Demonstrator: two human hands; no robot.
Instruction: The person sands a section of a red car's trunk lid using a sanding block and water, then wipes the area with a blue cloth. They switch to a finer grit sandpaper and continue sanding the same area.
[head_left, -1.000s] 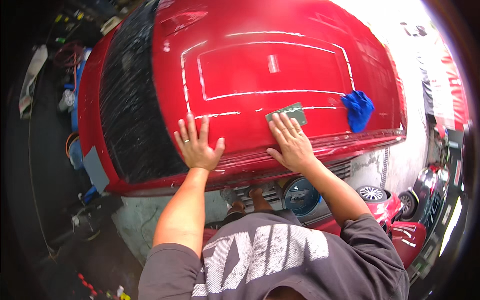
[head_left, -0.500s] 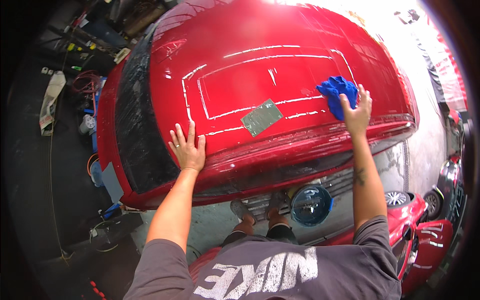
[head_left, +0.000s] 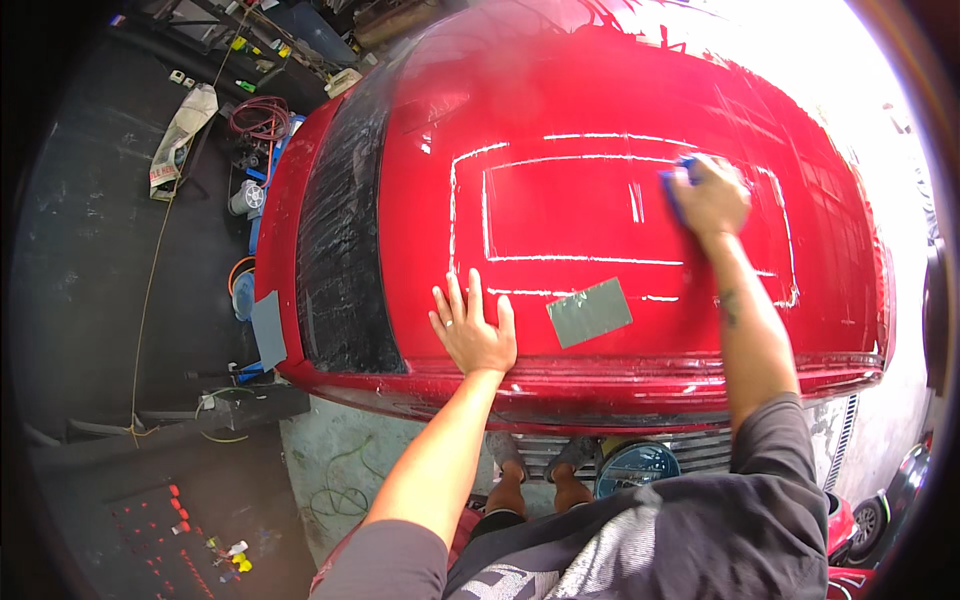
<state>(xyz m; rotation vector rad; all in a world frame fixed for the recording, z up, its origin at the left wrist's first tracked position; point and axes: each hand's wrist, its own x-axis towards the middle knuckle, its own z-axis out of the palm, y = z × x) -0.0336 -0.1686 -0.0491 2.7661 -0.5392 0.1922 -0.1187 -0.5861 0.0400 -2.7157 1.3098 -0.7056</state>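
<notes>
Under my hands is the wet red roof [head_left: 580,225] of a car, marked with white lines that form a rectangle inside a larger one. My left hand [head_left: 475,325] rests flat near the roof's close edge, fingers spread, a ring on one finger. Farther out to the right, my right hand [head_left: 712,195] presses a bunched blue cloth [head_left: 671,195] onto the roof, fingers over it. The cloth lies mostly beneath the palm and covers part of the white lines. Between the hands, closer to me, a grey-green rectangular sheet [head_left: 590,313] lies flat on the paint.
A dark, wet car window [head_left: 345,240] slopes away left of the roof. By my feet stands a bucket [head_left: 637,468] of water. Along the left are a coiled reddish hose [head_left: 260,118] and a grey patch [head_left: 268,330] at the car's corner. Another dark car [head_left: 900,500] stands lower right.
My right hand has closed over the blue cloth and moved it away from me across the roof. My left hand stays flat on the roof while the whole view has shifted.
</notes>
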